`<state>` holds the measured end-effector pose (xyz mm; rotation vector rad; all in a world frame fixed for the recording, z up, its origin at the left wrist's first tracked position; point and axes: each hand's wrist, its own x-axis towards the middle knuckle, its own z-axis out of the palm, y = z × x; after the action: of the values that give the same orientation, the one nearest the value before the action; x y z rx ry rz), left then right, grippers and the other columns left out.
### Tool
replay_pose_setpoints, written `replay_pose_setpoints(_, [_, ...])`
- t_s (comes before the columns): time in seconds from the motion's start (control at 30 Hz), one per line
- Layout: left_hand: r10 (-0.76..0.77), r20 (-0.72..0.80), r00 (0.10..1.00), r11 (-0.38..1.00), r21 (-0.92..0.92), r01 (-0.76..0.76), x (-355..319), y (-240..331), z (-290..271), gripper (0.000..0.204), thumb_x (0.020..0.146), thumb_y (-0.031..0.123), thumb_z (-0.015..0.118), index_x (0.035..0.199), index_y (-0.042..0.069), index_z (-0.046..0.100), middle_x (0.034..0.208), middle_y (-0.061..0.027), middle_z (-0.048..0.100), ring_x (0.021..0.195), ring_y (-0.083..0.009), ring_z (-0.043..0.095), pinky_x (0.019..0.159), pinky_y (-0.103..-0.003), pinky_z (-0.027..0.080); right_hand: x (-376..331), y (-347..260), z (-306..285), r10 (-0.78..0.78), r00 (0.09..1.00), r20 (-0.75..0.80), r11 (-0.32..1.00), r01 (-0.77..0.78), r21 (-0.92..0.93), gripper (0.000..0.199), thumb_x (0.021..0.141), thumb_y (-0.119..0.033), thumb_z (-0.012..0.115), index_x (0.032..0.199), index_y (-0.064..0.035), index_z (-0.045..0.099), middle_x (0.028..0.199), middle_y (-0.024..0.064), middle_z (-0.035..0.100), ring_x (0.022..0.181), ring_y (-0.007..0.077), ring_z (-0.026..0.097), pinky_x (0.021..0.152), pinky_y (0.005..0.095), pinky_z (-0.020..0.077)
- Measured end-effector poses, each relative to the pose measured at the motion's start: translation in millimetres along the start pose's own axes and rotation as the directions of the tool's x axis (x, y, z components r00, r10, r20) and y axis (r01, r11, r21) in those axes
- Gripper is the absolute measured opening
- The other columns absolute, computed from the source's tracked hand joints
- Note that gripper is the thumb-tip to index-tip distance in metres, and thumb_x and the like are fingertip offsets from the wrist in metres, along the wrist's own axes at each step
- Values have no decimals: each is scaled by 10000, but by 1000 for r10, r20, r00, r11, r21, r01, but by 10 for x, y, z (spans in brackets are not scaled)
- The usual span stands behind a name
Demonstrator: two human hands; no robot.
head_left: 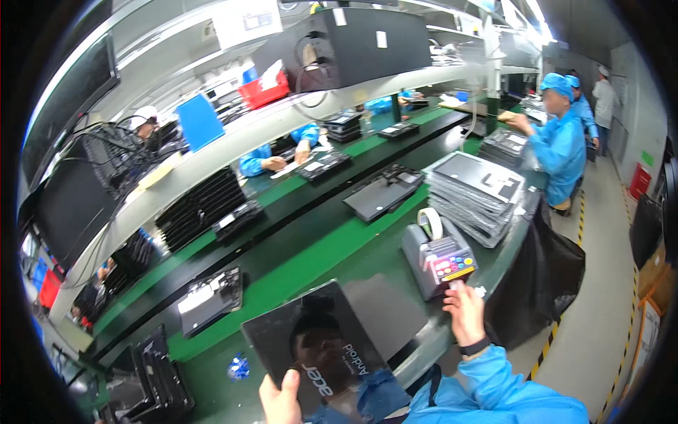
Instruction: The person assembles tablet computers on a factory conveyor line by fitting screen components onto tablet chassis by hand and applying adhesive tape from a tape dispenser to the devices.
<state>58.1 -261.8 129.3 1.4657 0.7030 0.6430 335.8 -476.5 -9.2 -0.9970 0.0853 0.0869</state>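
My left hand (pixel 281 399) grips the lower left edge of a tablet (pixel 314 346) with a glossy black screen, its thumb on the front. The tablet is tilted up over the near bench edge, and its screen mirrors a person and blue clothing. My right hand (pixel 466 314) reaches to the front of a grey tape dispenser (pixel 424 265) with coloured buttons. Its fingers are closed at the tape outlet; what they pinch is too small to make out. A roll of pale tape (pixel 430 223) sits on the dispenser.
Behind the dispenser rises a stack of bagged dark panels (pixel 473 191). Open device housings (pixel 212 300) lie along the green line (pixel 296 286). A black bag (pixel 540 272) hangs at the bench's right end. Co-workers in blue (pixel 561 152) stand beyond; a shelf (pixel 388 81) overhangs the bench.
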Motion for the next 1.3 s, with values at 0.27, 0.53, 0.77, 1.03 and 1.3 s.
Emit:
replay_pose_setpoints(0.27, [-7,-20,1000,998,-57,6,-31,-101,-2,293,904,145,595,1141,-27,578,1034,-72,636,882,-134,575,773,-279,461,-530,-798,857,119,679,725,925,190,-330,138,892,-167,622,886,-46,555,721,2,561,643,58,518,573,211,438])
replay_pose_setpoints(0.53, [49,46,998,999,-18,-48,-112,-44,74,289,904,135,590,1145,-25,578,1039,-67,633,906,-138,569,801,-280,454,-366,-713,1584,174,412,894,705,582,-405,289,837,-289,680,846,-34,542,710,70,576,636,162,554,595,294,454])
replay_pose_setpoints(0.77, [79,-13,997,996,-31,-79,-106,-122,41,312,903,138,592,1164,-30,566,1063,-85,631,942,-152,568,839,-287,446,-705,-564,1499,-438,648,623,454,758,-469,141,804,-160,687,799,-48,601,795,92,603,704,255,600,629,338,487])
replay_pose_setpoints(1.03, [111,-15,994,994,-7,-111,-137,-107,19,302,904,157,595,1138,-32,583,1050,-84,637,933,-150,573,829,-281,449,-801,-397,1640,-54,660,750,693,565,-447,253,901,-223,594,911,19,666,728,61,649,686,120,582,670,277,475])
replay_pose_setpoints(1.3, [-108,96,990,955,-268,130,34,-138,-67,329,926,130,529,1215,-27,519,1146,-108,595,1020,-187,567,874,-293,453,-1356,-338,952,468,454,758,874,-108,-475,322,949,-250,547,1103,28,596,978,8,610,919,90,510,848,274,431])
